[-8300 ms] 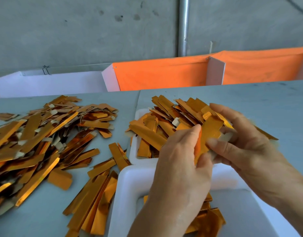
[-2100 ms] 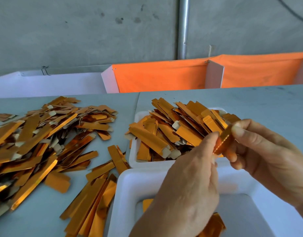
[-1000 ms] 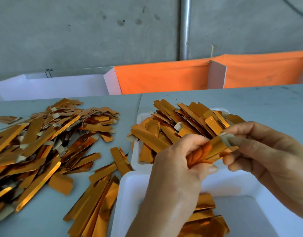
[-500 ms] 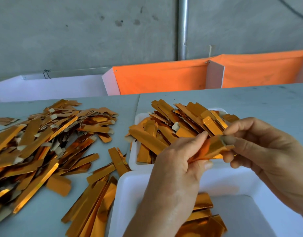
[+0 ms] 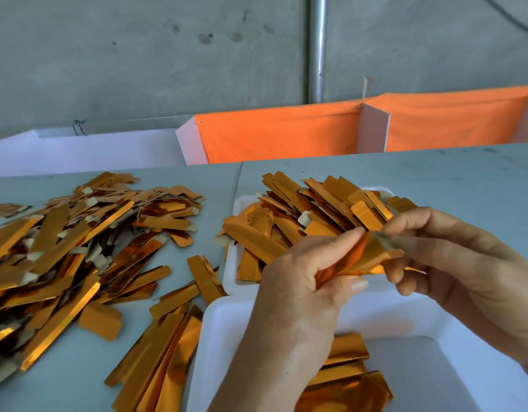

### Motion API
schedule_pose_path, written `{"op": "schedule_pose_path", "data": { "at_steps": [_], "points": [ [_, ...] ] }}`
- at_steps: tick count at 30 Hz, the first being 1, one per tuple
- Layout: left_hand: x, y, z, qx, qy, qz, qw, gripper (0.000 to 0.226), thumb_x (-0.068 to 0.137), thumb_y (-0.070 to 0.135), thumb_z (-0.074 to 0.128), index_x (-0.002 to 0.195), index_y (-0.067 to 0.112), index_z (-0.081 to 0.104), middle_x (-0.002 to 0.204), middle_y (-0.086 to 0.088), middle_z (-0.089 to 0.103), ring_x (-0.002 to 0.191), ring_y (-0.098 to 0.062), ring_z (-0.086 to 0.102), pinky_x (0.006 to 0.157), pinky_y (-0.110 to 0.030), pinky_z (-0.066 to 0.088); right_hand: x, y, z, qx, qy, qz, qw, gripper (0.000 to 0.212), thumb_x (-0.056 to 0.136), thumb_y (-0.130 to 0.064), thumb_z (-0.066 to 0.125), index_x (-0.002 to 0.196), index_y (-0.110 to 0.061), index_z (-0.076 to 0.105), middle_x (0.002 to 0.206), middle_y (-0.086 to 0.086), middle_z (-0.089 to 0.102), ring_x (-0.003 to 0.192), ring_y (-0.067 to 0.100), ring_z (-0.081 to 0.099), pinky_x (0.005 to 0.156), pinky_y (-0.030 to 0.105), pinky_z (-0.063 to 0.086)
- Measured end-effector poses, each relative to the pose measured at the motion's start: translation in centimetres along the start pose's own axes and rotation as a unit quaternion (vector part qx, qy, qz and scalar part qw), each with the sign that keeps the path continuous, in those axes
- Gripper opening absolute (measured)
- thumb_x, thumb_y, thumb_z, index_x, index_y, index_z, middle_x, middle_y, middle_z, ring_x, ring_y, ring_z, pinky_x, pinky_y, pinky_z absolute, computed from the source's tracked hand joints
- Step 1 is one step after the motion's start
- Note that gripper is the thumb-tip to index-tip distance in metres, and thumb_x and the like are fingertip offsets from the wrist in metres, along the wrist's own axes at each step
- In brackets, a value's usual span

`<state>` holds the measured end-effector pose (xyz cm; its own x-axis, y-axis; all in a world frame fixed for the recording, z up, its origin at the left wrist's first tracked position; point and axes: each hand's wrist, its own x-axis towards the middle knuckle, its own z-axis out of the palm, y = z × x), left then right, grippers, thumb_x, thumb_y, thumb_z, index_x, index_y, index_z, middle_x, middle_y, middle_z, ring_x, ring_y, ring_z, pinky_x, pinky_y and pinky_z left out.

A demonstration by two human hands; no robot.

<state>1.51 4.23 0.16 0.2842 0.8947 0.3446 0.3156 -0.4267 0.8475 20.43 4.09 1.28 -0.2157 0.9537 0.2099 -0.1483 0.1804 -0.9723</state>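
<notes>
Both my hands hold one shiny orange-gold foil card piece (image 5: 367, 260) above the near white tray (image 5: 227, 328). My left hand (image 5: 304, 281) grips its left end between thumb and fingers. The right end, with its pale tab, is pinched by my right hand (image 5: 453, 263). The piece looks partly folded open between them. Several finished gold pieces (image 5: 346, 379) lie in the near tray below my hands. A far white tray (image 5: 230, 263) is heaped with flat gold strips (image 5: 304, 212).
A large loose pile of gold strips (image 5: 63, 239) covers the grey table at the left, with more strips (image 5: 158, 349) beside the near tray. Orange cloth (image 5: 286, 135) and white panels stand behind the table, then a concrete wall.
Over the last second my hands have kept hold of the same gold piece and worked it between the fingers; it has opened out a little. The trays and piles stay put.
</notes>
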Motion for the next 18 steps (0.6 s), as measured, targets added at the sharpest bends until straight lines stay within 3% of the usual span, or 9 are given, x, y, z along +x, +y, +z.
{"op": "schedule_pose_path", "data": {
  "at_steps": [4, 10, 13, 15, 18],
  "points": [
    [0.0, 0.0, -0.3, 0.009, -0.010, 0.008, 1.000, 0.049, 0.082, 0.017, 0.070, 0.121, 0.045, 0.058, 0.113, 0.034, 0.057, 0.108, 0.019, 0.047, 0.083, 0.006, 0.033, -0.1, -0.4, -0.3, -0.043, -0.018, -0.015, 0.999, 0.057, 0.053, -0.050, 0.088, 0.093, -0.014, 0.072, 0.086, 0.008, 0.067, 0.070, 0.022, 0.067, 0.055, 0.025, 0.053],
    [-0.2, -0.1, -0.2, 0.058, -0.016, 0.013, 0.998, 0.050, 0.083, 0.019, 0.070, 0.122, 0.047, 0.056, 0.115, 0.036, 0.055, 0.109, 0.018, 0.046, 0.084, 0.005, 0.034, -0.3, -0.2, 0.1, -0.102, 0.010, -0.017, 0.995, 0.046, 0.054, -0.047, 0.088, 0.080, -0.015, 0.068, 0.068, 0.009, 0.062, 0.057, 0.020, 0.061, 0.053, 0.023, 0.051],
    [-0.2, 0.0, 0.1, 0.120, -0.022, 0.031, 0.992, 0.052, 0.085, 0.017, 0.068, 0.127, 0.045, 0.054, 0.120, 0.032, 0.054, 0.114, 0.014, 0.044, 0.094, -0.002, 0.036, -0.1, 0.2, 0.4, -0.166, 0.029, -0.016, 0.986, 0.015, 0.077, -0.010, 0.077, 0.070, -0.017, 0.065, 0.056, 0.004, 0.055, 0.047, 0.014, 0.052, 0.047, 0.019, 0.046],
    [-0.2, 0.2, 0.2, 0.153, -0.025, 0.042, 0.987, 0.052, 0.086, 0.018, 0.066, 0.130, 0.043, 0.051, 0.123, 0.029, 0.053, 0.117, 0.010, 0.042, 0.100, -0.008, 0.035, -0.2, 0.7, 0.3, -0.197, 0.038, -0.011, 0.980, 0.024, 0.082, 0.001, 0.068, 0.068, -0.018, 0.064, 0.052, 0.002, 0.051, 0.043, 0.012, 0.048, 0.044, 0.017, 0.042],
    [-0.2, 0.3, 0.1, 0.167, -0.022, 0.046, 0.985, 0.054, 0.087, 0.020, 0.065, 0.131, 0.045, 0.048, 0.123, 0.029, 0.051, 0.116, 0.010, 0.041, 0.097, -0.005, 0.034, -0.2, 0.3, 0.6, -0.120, 0.023, -0.003, 0.992, 0.009, 0.082, -0.020, 0.061, 0.077, -0.016, 0.067, 0.058, 0.006, 0.053, 0.046, 0.016, 0.049, 0.045, 0.020, 0.044]
  ]
}}
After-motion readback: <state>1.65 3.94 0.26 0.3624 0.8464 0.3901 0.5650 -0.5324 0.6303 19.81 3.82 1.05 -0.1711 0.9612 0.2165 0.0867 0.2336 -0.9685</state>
